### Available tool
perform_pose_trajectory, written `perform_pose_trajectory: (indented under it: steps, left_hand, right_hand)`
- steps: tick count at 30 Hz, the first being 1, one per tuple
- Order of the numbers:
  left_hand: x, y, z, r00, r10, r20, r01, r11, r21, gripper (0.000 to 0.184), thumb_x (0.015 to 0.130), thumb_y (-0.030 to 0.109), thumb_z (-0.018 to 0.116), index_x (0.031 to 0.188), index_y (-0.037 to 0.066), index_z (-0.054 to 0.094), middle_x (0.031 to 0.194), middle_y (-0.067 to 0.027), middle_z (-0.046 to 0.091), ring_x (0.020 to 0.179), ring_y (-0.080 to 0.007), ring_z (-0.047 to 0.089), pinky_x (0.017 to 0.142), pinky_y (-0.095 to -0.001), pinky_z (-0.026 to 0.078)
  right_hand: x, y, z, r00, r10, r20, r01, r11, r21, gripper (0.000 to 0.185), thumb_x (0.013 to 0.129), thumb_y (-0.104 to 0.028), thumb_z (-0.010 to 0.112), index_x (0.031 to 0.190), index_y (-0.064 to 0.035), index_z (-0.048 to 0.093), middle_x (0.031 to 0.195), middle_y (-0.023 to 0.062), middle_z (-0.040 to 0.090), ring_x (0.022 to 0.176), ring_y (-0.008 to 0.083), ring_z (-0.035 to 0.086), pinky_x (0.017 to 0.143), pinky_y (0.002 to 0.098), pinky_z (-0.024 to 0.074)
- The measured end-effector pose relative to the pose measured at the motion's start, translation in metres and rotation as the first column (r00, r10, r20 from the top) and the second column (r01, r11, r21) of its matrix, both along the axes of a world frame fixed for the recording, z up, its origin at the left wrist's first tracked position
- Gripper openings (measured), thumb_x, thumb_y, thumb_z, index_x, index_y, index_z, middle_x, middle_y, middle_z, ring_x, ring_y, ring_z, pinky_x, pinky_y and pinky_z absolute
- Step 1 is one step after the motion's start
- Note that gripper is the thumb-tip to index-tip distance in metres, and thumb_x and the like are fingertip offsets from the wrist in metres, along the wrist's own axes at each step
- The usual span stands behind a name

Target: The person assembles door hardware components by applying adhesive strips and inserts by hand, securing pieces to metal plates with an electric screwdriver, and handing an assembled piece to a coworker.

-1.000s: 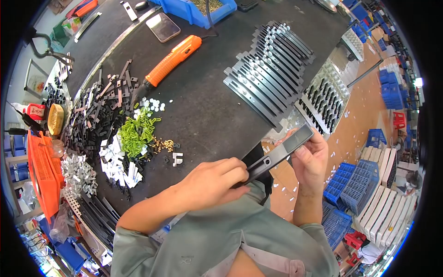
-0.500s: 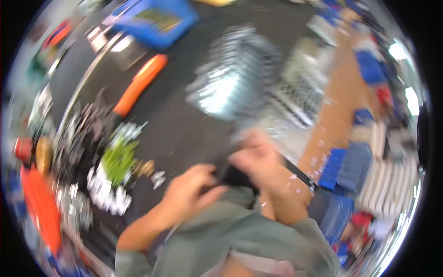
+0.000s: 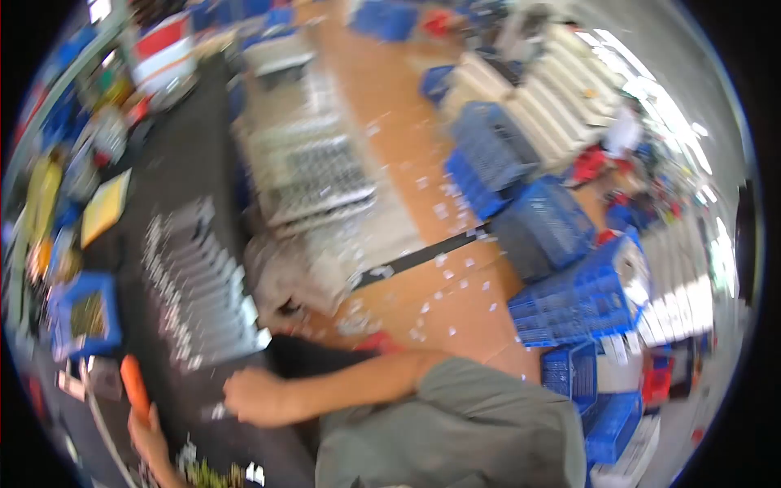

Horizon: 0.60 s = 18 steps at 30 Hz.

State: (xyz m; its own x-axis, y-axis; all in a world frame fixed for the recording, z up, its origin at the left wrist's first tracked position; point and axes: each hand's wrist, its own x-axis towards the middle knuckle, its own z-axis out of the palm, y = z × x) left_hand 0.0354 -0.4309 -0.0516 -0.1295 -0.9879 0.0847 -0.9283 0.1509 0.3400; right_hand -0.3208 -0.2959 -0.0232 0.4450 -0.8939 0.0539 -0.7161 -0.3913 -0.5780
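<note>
My left hand (image 3: 148, 437) is at the lower left, its fingers around the lower end of a long orange tool (image 3: 135, 385) whose exact kind I cannot make out. Low over the dark table (image 3: 175, 146), my right hand (image 3: 254, 397) is curled closed, and its palm side is hidden. Just beyond it lie rows of slim silvery-grey parts (image 3: 199, 293). A small white piece lies by the right hand's knuckles. Green pieces (image 3: 207, 476) and white pieces (image 3: 255, 473) sit at the bottom edge, partly cut off.
A blue bin (image 3: 110, 313) with brass-coloured bits and a yellow sheet (image 3: 106, 209) are on the left. Pale stacked trays (image 3: 285, 213) stand beyond the table. Blue crates (image 3: 561, 301) stand on the right, and white scraps dot the orange-brown floor (image 3: 464, 313).
The view has swung to the right. My hands, close together at my front before, are now apart: the left has reached the orange tool, the right is beside the silvery rows.
</note>
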Motion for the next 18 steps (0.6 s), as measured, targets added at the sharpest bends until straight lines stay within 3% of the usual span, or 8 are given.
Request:
perform_pose_trajectory:
  steps: [1, 3, 5, 8, 10, 12, 15, 18]
  left_hand:
    - [-0.026, 0.013, 0.020, 0.999, 0.042, 0.005, -0.042, 0.999, -0.001, 0.054, 0.093, 0.037, 0.071, 0.131, 0.000, 0.059, 0.117, -0.0241, 0.067, 0.107, -0.0387, 0.064, 0.094, -0.0423, 0.048]
    - [-0.057, 0.020, 0.056, 0.993, 0.089, -0.075, -0.075, 0.982, 0.173, 0.049, 0.094, 0.033, 0.069, 0.128, -0.001, 0.059, 0.110, -0.0271, 0.068, 0.103, -0.0428, 0.065, 0.089, -0.0457, 0.050]
    - [-0.051, 0.022, 0.052, 0.995, 0.097, -0.026, -0.097, 0.995, 0.006, 0.049, 0.094, 0.036, 0.068, 0.127, 0.001, 0.057, 0.104, -0.0278, 0.068, 0.097, -0.0446, 0.065, 0.083, -0.0456, 0.050]
    - [-0.068, 0.043, 0.081, 0.943, 0.093, -0.318, -0.116, 0.992, -0.051, 0.034, 0.097, 0.027, 0.063, 0.118, 0.001, 0.058, 0.086, -0.0086, 0.060, 0.076, -0.0210, 0.060, 0.070, -0.0373, 0.050]
    - [-0.084, 0.063, 0.096, 0.600, 0.119, -0.791, -0.123, 0.991, 0.056, 0.037, 0.095, 0.023, 0.063, 0.123, 0.002, 0.053, 0.094, -0.0056, 0.057, 0.079, -0.0176, 0.058, 0.070, -0.0346, 0.053]
    - [-0.108, 0.077, 0.112, 0.224, 0.020, -0.974, -0.051, 0.999, 0.009, 0.061, 0.089, 0.028, 0.068, 0.137, 0.003, 0.040, 0.096, -0.0088, 0.052, 0.085, -0.0206, 0.057, 0.072, -0.0370, 0.054]
    - [-0.131, 0.087, 0.125, 0.064, -0.123, -0.990, -0.052, 0.991, -0.126, 0.061, 0.088, 0.028, 0.066, 0.137, 0.002, 0.040, 0.094, -0.0100, 0.055, 0.077, -0.0229, 0.060, 0.068, -0.0386, 0.054]
    - [-0.145, 0.093, 0.127, 0.052, -0.210, -0.976, -0.025, 0.977, -0.211, 0.078, 0.086, 0.052, 0.072, 0.137, 0.002, 0.042, 0.084, -0.0087, 0.055, 0.070, -0.0221, 0.058, 0.066, -0.0387, 0.051]
  right_hand:
    - [-0.014, -0.004, 0.020, 1.000, -0.006, -0.002, 0.006, 0.993, 0.116, 0.014, 0.079, -0.022, 0.072, 0.084, -0.0091, 0.072, 0.088, 0.0147, 0.067, 0.089, 0.0323, 0.067, 0.076, 0.0446, 0.0553]
    - [-0.029, -0.011, -0.011, 0.982, -0.118, 0.151, 0.158, 0.944, -0.289, 0.018, 0.082, -0.023, 0.071, 0.090, -0.0071, 0.072, 0.085, 0.0106, 0.066, 0.086, 0.0306, 0.067, 0.071, 0.0442, 0.0554]
    - [-0.044, -0.017, -0.001, 0.956, -0.254, 0.146, 0.281, 0.935, -0.216, 0.015, 0.086, -0.020, 0.068, 0.095, -0.0090, 0.073, 0.085, 0.0103, 0.064, 0.085, 0.0295, 0.065, 0.074, 0.0417, 0.0545]
    - [-0.048, -0.028, -0.013, 0.967, -0.198, 0.158, 0.242, 0.911, -0.334, 0.014, 0.083, -0.012, 0.074, 0.096, -0.0090, 0.075, 0.086, 0.0067, 0.058, 0.084, 0.0264, 0.059, 0.073, 0.0387, 0.0498]
    - [-0.043, -0.034, -0.013, 0.982, -0.140, 0.126, 0.178, 0.910, -0.374, 0.012, 0.082, -0.010, 0.071, 0.094, -0.0082, 0.074, 0.086, 0.0072, 0.056, 0.084, 0.0262, 0.057, 0.074, 0.0384, 0.0480]
    - [-0.038, -0.042, -0.014, 0.992, -0.096, 0.083, 0.121, 0.902, -0.414, 0.011, 0.081, -0.008, 0.068, 0.091, -0.0074, 0.072, 0.086, 0.0077, 0.054, 0.084, 0.0260, 0.055, 0.076, 0.0380, 0.0462]
    - [-0.027, -0.055, -0.017, 0.999, -0.028, 0.028, 0.038, 0.895, -0.445, 0.007, 0.081, -0.006, 0.064, 0.085, -0.0063, 0.070, 0.088, 0.0094, 0.054, 0.088, 0.0264, 0.054, 0.079, 0.0380, 0.0443]
    - [-0.023, -0.065, -0.023, 0.999, 0.024, -0.025, -0.033, 0.884, -0.466, 0.012, 0.080, -0.007, 0.069, 0.090, -0.0097, 0.074, 0.085, 0.0064, 0.052, 0.084, 0.0250, 0.052, 0.076, 0.0379, 0.0424]
